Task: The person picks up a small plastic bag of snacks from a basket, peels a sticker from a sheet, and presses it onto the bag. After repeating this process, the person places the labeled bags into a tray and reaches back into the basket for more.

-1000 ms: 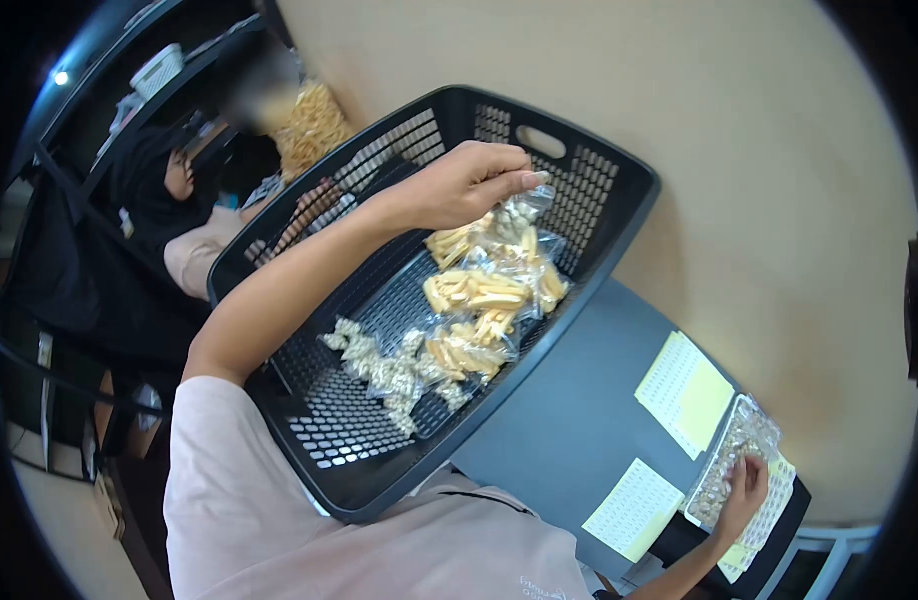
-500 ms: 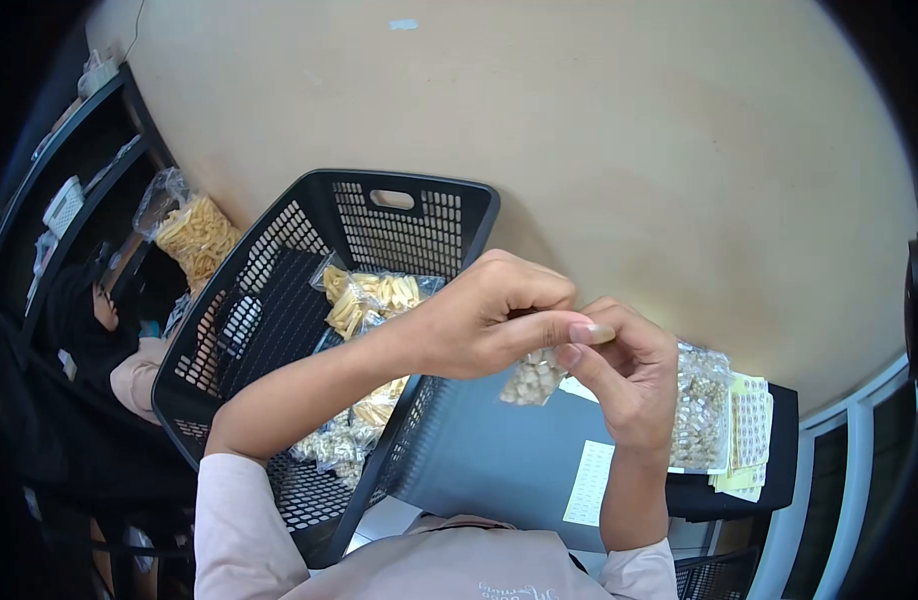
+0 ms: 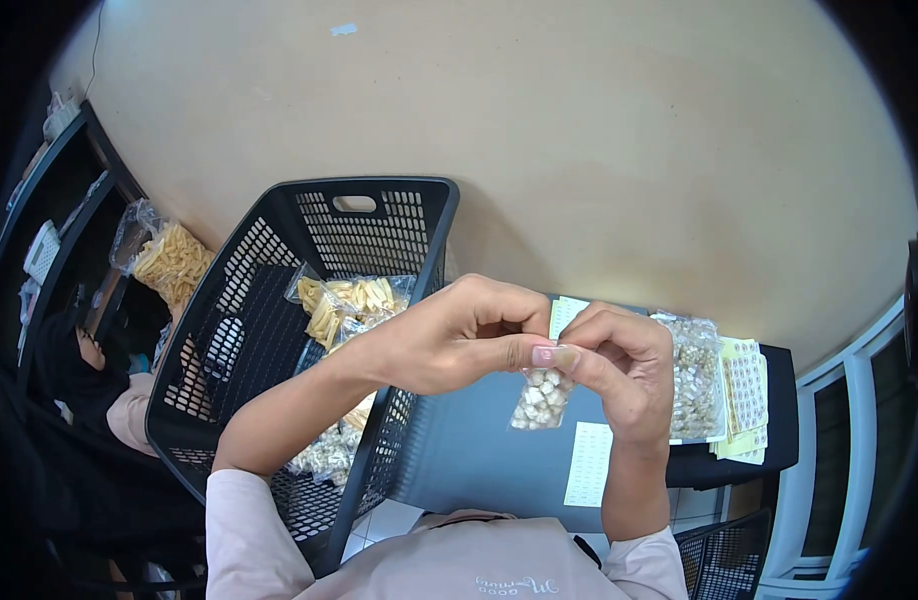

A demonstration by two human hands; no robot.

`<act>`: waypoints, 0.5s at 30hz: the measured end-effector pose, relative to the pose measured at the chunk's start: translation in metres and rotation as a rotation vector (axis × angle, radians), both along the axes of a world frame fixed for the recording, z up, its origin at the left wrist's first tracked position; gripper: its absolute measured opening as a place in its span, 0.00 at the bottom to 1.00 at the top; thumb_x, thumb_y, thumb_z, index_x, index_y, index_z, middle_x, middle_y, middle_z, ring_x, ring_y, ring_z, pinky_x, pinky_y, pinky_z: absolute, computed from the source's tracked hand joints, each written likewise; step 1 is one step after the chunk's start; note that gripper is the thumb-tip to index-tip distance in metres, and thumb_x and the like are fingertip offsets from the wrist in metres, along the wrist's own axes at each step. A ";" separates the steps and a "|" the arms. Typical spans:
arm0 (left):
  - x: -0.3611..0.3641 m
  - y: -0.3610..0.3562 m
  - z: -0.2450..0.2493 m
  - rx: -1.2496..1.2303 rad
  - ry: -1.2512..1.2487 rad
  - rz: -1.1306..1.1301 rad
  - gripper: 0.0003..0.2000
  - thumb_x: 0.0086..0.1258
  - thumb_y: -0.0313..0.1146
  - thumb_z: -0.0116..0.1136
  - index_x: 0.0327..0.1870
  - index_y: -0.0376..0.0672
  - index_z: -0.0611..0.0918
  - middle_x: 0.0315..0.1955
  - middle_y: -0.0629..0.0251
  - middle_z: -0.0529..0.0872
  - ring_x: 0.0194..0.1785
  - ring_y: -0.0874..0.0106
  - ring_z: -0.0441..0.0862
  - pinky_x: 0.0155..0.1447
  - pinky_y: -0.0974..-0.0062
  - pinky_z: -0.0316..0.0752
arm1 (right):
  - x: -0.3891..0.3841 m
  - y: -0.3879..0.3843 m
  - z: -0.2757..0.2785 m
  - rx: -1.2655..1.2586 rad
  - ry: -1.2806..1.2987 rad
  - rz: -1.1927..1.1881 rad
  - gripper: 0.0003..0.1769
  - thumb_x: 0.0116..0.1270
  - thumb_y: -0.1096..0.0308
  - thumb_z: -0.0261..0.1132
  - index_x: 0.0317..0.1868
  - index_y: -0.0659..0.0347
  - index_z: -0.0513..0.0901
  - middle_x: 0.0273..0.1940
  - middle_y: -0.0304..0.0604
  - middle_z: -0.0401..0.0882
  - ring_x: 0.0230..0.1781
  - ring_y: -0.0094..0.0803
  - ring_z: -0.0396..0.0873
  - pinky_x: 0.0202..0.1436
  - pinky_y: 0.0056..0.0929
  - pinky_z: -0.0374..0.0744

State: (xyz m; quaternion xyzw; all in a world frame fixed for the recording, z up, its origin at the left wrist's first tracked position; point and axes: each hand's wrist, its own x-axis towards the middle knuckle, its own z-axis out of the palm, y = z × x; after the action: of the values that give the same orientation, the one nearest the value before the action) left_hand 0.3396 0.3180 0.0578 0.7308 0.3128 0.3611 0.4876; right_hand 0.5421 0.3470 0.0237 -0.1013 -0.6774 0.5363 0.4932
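Both my hands meet over the dark grey table (image 3: 459, 450), thumbs pressed together at the top of a small clear plastic bag (image 3: 541, 402) full of white, cube-like pieces. The bag hangs down from the pinch, its contents facing me. My left hand (image 3: 474, 340) grips the bag's top edge from the left, fingers curled. My right hand (image 3: 624, 370) pinches the same edge from the right. Just beneath the bag, a white sheet of labels (image 3: 589, 465) lies on the table, and part of another label sheet (image 3: 567, 316) shows behind my fingers.
Left of me stands a black perforated basket (image 3: 369, 235) holding bags of yellow sticks (image 3: 351, 300) and bags of whitish pieces (image 3: 329, 455). At right, a tray of small filled bags (image 3: 694, 385) sits beside yellow sticker sheets (image 3: 744, 400). Another person's sleeve (image 3: 131, 412) shows far left.
My hands have lowered slightly and the small bag has turned to hang straighter, more of it visible. The head view has shifted, moving the basket leftward.
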 end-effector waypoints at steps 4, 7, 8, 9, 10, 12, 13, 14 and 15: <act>0.001 -0.001 0.004 0.165 0.081 0.006 0.12 0.69 0.32 0.60 0.26 0.35 0.77 0.23 0.66 0.77 0.26 0.76 0.72 0.30 0.76 0.64 | 0.008 -0.001 -0.005 -0.078 0.025 -0.027 0.03 0.61 0.78 0.66 0.32 0.71 0.84 0.27 0.46 0.80 0.25 0.24 0.77 0.28 0.20 0.74; 0.000 0.001 0.002 0.233 0.142 0.006 0.10 0.68 0.31 0.59 0.27 0.35 0.78 0.23 0.64 0.77 0.26 0.74 0.73 0.31 0.75 0.65 | 0.012 0.000 -0.010 -0.128 0.032 -0.036 0.04 0.62 0.78 0.66 0.32 0.71 0.84 0.27 0.46 0.80 0.24 0.23 0.77 0.26 0.19 0.74; 0.000 0.003 0.000 0.256 0.151 0.006 0.10 0.68 0.30 0.59 0.27 0.35 0.78 0.24 0.64 0.78 0.27 0.73 0.73 0.31 0.75 0.66 | 0.013 0.001 -0.012 -0.157 0.047 -0.037 0.04 0.62 0.77 0.65 0.31 0.71 0.84 0.27 0.46 0.81 0.23 0.23 0.77 0.26 0.19 0.74; 0.000 0.005 -0.002 0.257 0.151 0.005 0.10 0.68 0.30 0.59 0.27 0.35 0.78 0.24 0.64 0.78 0.27 0.73 0.73 0.31 0.75 0.66 | 0.014 0.002 -0.013 -0.157 0.047 -0.039 0.04 0.62 0.77 0.65 0.31 0.71 0.84 0.27 0.46 0.81 0.23 0.23 0.77 0.26 0.19 0.74; 0.002 0.008 -0.004 0.283 0.130 0.004 0.09 0.69 0.30 0.58 0.27 0.35 0.78 0.24 0.64 0.78 0.27 0.73 0.74 0.32 0.74 0.66 | 0.014 0.002 -0.014 -0.170 0.060 -0.048 0.05 0.63 0.76 0.65 0.32 0.71 0.84 0.27 0.45 0.80 0.22 0.23 0.76 0.25 0.20 0.74; 0.003 0.010 -0.008 0.310 0.107 -0.002 0.09 0.69 0.29 0.58 0.28 0.35 0.78 0.24 0.64 0.78 0.28 0.73 0.74 0.32 0.74 0.66 | 0.015 0.003 -0.017 -0.183 0.073 -0.061 0.06 0.64 0.75 0.65 0.32 0.70 0.84 0.26 0.45 0.80 0.21 0.23 0.76 0.25 0.20 0.74; 0.004 0.010 -0.009 0.312 0.108 0.017 0.09 0.69 0.29 0.58 0.28 0.35 0.78 0.24 0.64 0.77 0.29 0.73 0.74 0.33 0.74 0.66 | 0.016 0.003 -0.018 -0.223 0.099 -0.038 0.06 0.65 0.75 0.64 0.32 0.70 0.84 0.26 0.44 0.80 0.22 0.22 0.75 0.24 0.20 0.73; 0.004 0.012 -0.010 0.312 0.108 0.035 0.09 0.69 0.29 0.58 0.29 0.35 0.78 0.24 0.64 0.77 0.29 0.72 0.74 0.33 0.74 0.66 | 0.016 0.004 -0.020 -0.264 0.124 -0.014 0.07 0.66 0.74 0.64 0.32 0.70 0.84 0.27 0.43 0.80 0.22 0.22 0.75 0.24 0.20 0.73; 0.005 0.013 -0.011 0.313 0.107 0.031 0.09 0.69 0.29 0.58 0.29 0.35 0.78 0.24 0.64 0.77 0.29 0.72 0.74 0.33 0.74 0.66 | 0.016 0.004 -0.022 -0.263 0.125 -0.018 0.07 0.66 0.74 0.64 0.32 0.70 0.84 0.27 0.43 0.80 0.22 0.22 0.75 0.24 0.20 0.73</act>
State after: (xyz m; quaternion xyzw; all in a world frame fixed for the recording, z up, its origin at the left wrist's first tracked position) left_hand 0.3449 0.3307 0.0467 0.8111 0.2896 0.3734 0.3448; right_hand 0.5577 0.3513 0.0019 -0.1378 -0.5684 0.6212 0.5216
